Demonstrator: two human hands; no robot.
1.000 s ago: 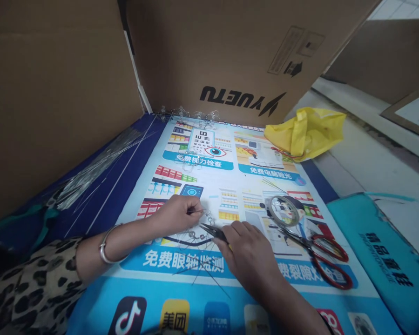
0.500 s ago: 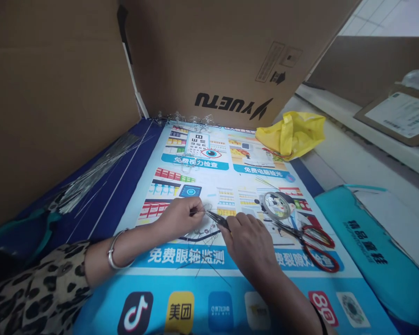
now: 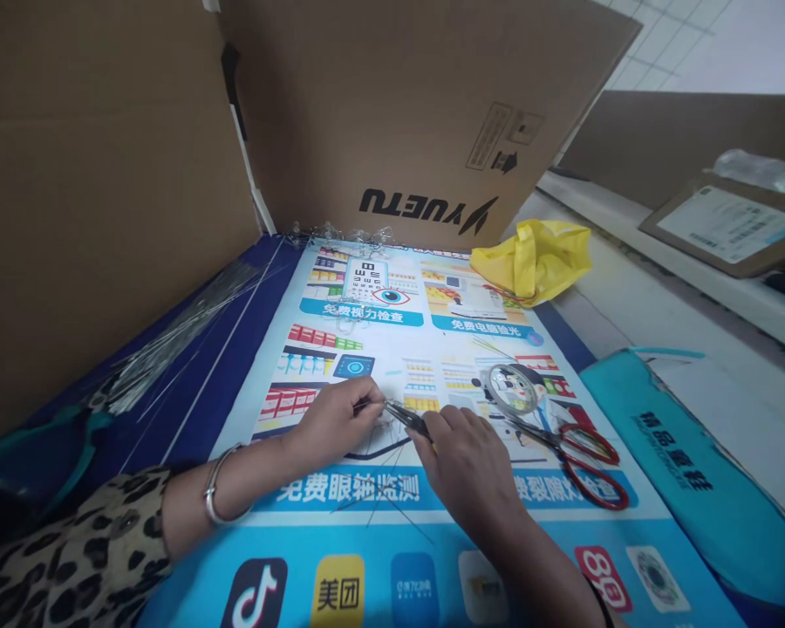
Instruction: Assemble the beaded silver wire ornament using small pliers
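My left hand (image 3: 348, 414) is closed in a pinch on a thin wire, most of it hidden by the fingers. My right hand (image 3: 467, 462) grips a pair of pliers (image 3: 406, 417), whose jaws point left and meet the wire at my left fingertips. Below the hands, several dark cut wires (image 3: 383, 497) lie crossed on the printed poster (image 3: 366, 519). Red-handled scissors (image 3: 572, 449) rest to the right of my right hand. A round clear roll (image 3: 514, 388) sits just beyond the scissors' blades.
Cardboard panels (image 3: 392, 113) stand along the back and left. Long wires (image 3: 183, 323) lie in a bundle at left, near teal-handled pliers (image 3: 78, 436). Wire pieces (image 3: 346, 235) sit at the back edge. A yellow bag (image 3: 529, 262) and a teal bag (image 3: 667, 462) are on the right.
The view has shifted slightly. Both hands stay close together, with the pliers' jaws still at the left fingertips, at a slightly different angle.
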